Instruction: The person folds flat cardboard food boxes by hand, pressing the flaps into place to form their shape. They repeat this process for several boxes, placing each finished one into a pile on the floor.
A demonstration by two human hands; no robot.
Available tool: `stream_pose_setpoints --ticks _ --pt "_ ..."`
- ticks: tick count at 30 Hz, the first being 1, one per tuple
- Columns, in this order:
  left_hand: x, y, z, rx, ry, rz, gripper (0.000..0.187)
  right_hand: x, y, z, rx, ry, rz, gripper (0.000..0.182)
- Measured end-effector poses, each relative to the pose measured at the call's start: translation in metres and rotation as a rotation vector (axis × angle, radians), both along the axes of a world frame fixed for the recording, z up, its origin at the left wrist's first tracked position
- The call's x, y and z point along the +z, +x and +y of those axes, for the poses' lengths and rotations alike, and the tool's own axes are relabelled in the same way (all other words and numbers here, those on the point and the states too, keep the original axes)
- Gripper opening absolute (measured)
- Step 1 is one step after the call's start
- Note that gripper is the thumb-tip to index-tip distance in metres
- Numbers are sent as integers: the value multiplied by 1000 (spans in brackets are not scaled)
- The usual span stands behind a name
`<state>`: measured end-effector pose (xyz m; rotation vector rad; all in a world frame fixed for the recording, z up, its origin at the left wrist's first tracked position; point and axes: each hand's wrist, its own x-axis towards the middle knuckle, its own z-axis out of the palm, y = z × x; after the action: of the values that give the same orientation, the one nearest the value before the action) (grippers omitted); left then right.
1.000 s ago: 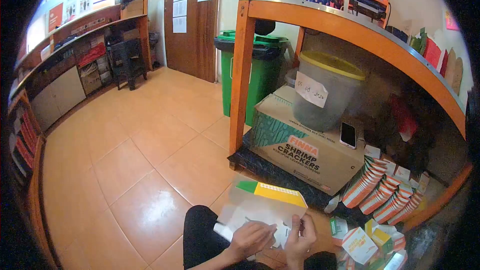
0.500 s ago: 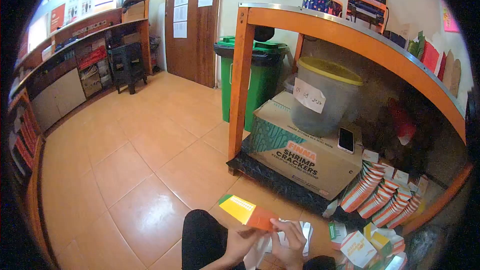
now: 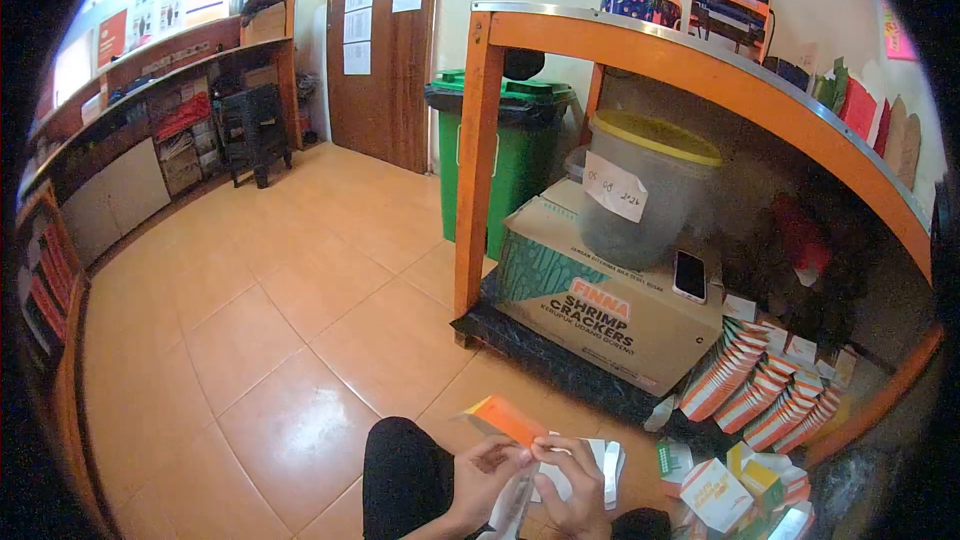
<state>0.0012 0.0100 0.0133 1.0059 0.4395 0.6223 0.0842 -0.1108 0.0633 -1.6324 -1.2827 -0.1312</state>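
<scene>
A small folding carton [image 3: 515, 421], orange with a yellow end, is held tilted above my lap. My left hand [image 3: 480, 488] is closed, its fingertips at the carton's lower edge. Pinching the right end of the carton is my right hand [image 3: 572, 486], with the thumb near the left fingertips. A pale flap hangs down between the hands, partly hidden by them. White card pieces [image 3: 612, 470] lie on the floor behind my right hand. To the right is a loose heap of printed cartons [image 3: 716, 496], white, green, yellow and orange.
Nested stacks of orange-and-white cartons [image 3: 725, 368] stand beside a shrimp crackers box [image 3: 600, 310]. On that box are a yellow-lidded bucket [image 3: 630, 225] and a phone [image 3: 690, 275]. An orange-framed table [image 3: 482, 170] stands over them, a green bin [image 3: 500, 160] behind.
The carton has turned in my hands: its yellow face has tipped mostly out of sight and the orange face shows more. My left fingers have moved up and right, closer to the right hand.
</scene>
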Motion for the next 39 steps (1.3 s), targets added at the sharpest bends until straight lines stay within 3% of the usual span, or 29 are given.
stream_pose_setpoints --ticks 3,6,7,9,10,12,13,15,16,17,20,21,24,25,28,32,33,35,37,39 --pt "12 3 -1 83 18 -38 27 -4 -7 2 -8 -114 15 50" --pt "20 7 2 235 77 -30 27 -32 -22 14 38 60 160 52" --pt "18 10 4 316 101 -65 27 -17 -37 12 -68 -31 527 43" --pt "4 9 9 344 186 11 30 -67 -14 9 -164 -106 395 35" --pt "-4 6 10 282 302 40 31 -96 -2 3 -215 -140 328 30" --pt "-17 3 9 143 537 92 32 -57 1 -5 -391 -232 373 19" --pt "-15 5 11 57 711 -107 39 -42 2 -6 -486 -274 400 14" --pt "4 -1 2 -14 1258 -60 42 -42 7 -7 -426 53 658 11" --pt "17 0 -1 -56 1478 1 53 -42 9 -7 -391 227 778 11" --pt "11 1 -5 -80 1492 37 55 -43 12 -9 -338 255 703 14" --pt "-52 12 16 -8 1458 -147 51 -26 6 -4 -368 205 542 16" --pt "-3 10 -1 319 1469 -214 22 -26 7 -7 -419 115 359 15" --pt "-21 12 -11 363 1198 -97 13 -28 4 -8 -412 167 416 14" --pt "-13 5 -16 220 1064 130 9 -30 4 -13 -367 64 426 13" --pt "-18 6 -13 202 914 188 7 -19 0 -3 -266 332 144 21" --pt "-15 4 -4 -31 519 337 11 -13 -11 -8 -173 257 222 24" --pt "-13 4 -13 47 449 402 9 -13 -10 -15 -105 140 220 29" --pt "-72 9 0 53 317 281 9 -29 -8 -10 -166 182 65 34" --pt "-59 7 -4 0 176 209 10 -33 -6 -10 -221 175 -59 38" --pt "-65 11 -6 -33 68 225 11 -35 -4 -13 -261 155 -89 32"
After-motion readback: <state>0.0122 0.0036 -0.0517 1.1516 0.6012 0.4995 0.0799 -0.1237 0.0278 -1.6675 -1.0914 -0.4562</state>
